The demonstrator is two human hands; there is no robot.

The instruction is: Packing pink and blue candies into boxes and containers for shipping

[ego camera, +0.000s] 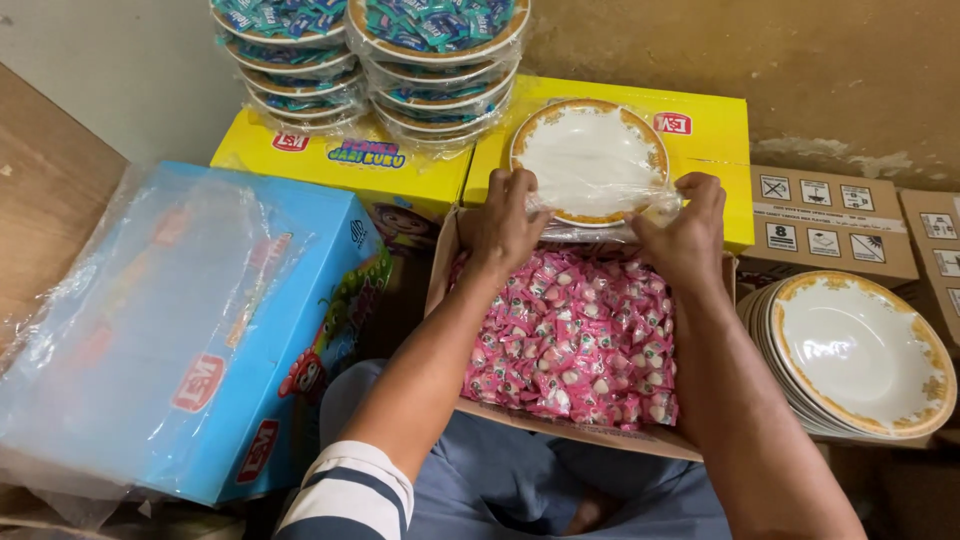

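- Hands: left hand (503,228) and right hand (688,235) fingers pinch clear plastic wrap (560,228) around gold-rimmed plate (592,160).
- Location: plate over carton of pink sweets (570,335).
- Step: wrapping; next calls for even tension.

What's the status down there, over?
Left hand and right hand both gripping plastic-wrapped plate. Box of pink candies below. Nothing blocking.

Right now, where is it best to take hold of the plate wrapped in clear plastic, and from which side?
Probably by its gold rim at the two opposite edges, coming from left and right, as the left hand and right hand do. The wrapped plate leans tilted on the yellow box, and its plastic looks slippery.
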